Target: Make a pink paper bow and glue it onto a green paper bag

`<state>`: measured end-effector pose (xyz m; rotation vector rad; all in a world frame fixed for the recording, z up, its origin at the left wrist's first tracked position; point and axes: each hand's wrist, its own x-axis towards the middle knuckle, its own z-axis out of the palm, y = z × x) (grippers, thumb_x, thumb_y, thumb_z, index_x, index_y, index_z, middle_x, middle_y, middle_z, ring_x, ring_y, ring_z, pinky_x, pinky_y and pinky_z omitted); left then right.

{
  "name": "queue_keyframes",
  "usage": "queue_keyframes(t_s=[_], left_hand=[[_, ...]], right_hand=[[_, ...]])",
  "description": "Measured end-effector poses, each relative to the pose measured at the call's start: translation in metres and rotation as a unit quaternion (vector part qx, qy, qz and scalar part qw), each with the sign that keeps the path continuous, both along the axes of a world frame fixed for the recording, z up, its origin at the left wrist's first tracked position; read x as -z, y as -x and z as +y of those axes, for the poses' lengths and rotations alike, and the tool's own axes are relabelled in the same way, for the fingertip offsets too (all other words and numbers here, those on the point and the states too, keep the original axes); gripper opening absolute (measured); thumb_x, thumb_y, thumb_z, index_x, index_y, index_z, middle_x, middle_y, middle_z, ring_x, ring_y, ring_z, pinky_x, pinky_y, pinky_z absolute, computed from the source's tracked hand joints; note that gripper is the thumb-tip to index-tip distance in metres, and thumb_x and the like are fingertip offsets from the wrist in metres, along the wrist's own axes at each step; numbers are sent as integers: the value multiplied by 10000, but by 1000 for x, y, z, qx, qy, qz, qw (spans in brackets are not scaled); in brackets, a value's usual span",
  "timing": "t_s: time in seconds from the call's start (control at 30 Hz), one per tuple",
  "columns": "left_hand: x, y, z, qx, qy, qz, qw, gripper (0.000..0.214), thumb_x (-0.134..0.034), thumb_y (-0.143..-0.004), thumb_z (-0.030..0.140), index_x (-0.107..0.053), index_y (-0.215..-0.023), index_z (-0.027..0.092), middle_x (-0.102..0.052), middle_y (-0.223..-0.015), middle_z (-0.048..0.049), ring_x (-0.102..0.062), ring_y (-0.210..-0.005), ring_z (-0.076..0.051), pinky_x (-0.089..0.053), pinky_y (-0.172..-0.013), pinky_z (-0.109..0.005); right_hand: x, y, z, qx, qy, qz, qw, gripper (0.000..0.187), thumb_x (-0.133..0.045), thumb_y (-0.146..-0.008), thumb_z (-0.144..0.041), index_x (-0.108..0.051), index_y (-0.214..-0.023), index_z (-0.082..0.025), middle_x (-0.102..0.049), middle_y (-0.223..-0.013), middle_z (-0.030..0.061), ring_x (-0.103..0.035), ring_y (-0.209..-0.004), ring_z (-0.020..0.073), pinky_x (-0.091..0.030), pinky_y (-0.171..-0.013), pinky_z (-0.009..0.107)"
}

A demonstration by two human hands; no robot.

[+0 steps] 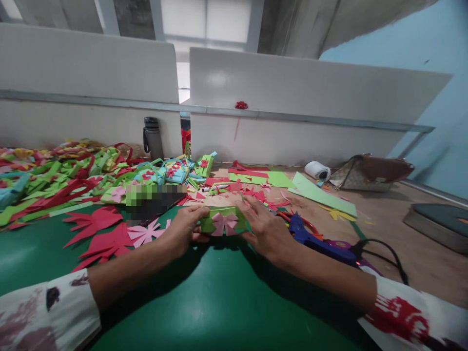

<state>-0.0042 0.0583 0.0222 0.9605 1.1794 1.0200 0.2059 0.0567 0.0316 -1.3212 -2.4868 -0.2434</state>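
Between my two hands is a small green paper bag point(208, 224) with a pink paper bow point(224, 224) on its front. My left hand point(188, 225) pinches its left side between thumb and fingers. At the bag's right side, my right hand point(261, 226) is closed on the edge, thumb below and fingers above. Left of my left hand lie a pink paper cutout point(145, 234) and red paper cutouts point(109, 243). A blue glue gun point(318, 243) rests just right of my right hand, with orange-handled scissors point(310, 226) partly hidden behind it.
Finished paper bags and strips point(73, 180) are heaped at the left. A dark bottle point(152, 139) stands by the white panel. Green paper sheets point(325, 195), red scraps, a white roll point(317, 171), a handbag point(373, 173) and a dark-topped case point(438, 226) lie to the right.
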Motion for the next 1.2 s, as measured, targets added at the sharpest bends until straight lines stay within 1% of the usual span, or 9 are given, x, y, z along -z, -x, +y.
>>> queue_keyframes(t_s=[0.2,0.3,0.37,0.43,0.53,0.7,0.87,1.07,1.2], left_hand=[[2,-1,0,25,-11,35,999,252,-551,-884,368,-599,-982,141,-619,-708,-15,-595,-523,-122,-470,-461,-226],[2,4,3,34,-61,84,994,330,-597,-833,454,-617,-945,145,-624,-681,-30,-583,-501,-140,-431,-446,-222],[-2,12,5,22,-125,124,984,441,-706,-735,440,-614,-1065,162,-655,-814,-47,-579,-541,-140,-420,-476,-218],[-8,20,6,19,-194,163,967,645,-799,-629,352,-574,-1217,212,-639,-1045,-66,-579,-639,-143,-427,-543,-217],[-15,29,6,60,-270,218,936,770,-838,-527,209,-596,-1252,300,-568,-1246,-64,-569,-757,-164,-435,-636,-230],[-6,27,2,120,-317,298,892,589,-758,-564,114,-704,-1121,297,-623,-1136,-66,-578,-790,-206,-433,-748,-294],[6,23,2,131,-336,341,868,541,-755,-627,175,-693,-1149,300,-648,-1064,-77,-584,-887,-260,-424,-802,-323],[9,22,2,121,-340,359,861,517,-757,-656,216,-684,-1164,280,-634,-1083,-77,-584,-850,-235,-422,-802,-322],[9,21,4,116,-328,350,870,441,-743,-677,268,-705,-1113,215,-648,-931,-62,-574,-739,-195,-442,-689,-286]], right_hand=[[-2,4,2,10,32,-9,999,612,-582,-771,-136,-410,-1358,-120,-517,-1319,196,-546,-1155,326,-510,-875,453],[-4,4,2,19,54,-9,998,581,-563,-762,-140,-436,-1328,-134,-561,-1256,177,-596,-1065,310,-517,-830,436],[-3,2,2,30,65,-2,997,599,-567,-752,-147,-427,-1334,-140,-552,-1276,180,-592,-1077,314,-508,-833,438],[-2,-1,4,41,75,9,996,618,-572,-749,-156,-413,-1346,-154,-539,-1301,181,-575,-1112,320,-494,-851,448],[-1,-5,7,51,98,25,994,602,-581,-750,-173,-433,-1333,-176,-552,-1301,168,-558,-1144,319,-472,-882,453],[-3,-4,4,54,140,45,988,552,-606,-747,-185,-501,-1285,-127,-593,-1253,179,-584,-1112,331,-461,-896,443],[-3,-2,1,48,164,59,984,569,-656,-719,-180,-531,-1274,-145,-607,-1252,168,-578,-1127,324,-447,-914,439],[-2,-4,0,37,177,74,981,562,-690,-712,-183,-557,-1258,-170,-636,-1226,141,-585,-1125,297,-442,-919,407],[-3,-4,-1,31,184,80,979,578,-700,-715,-186,-553,-1274,-180,-644,-1219,125,-596,-1108,281,-443,-915,389]])
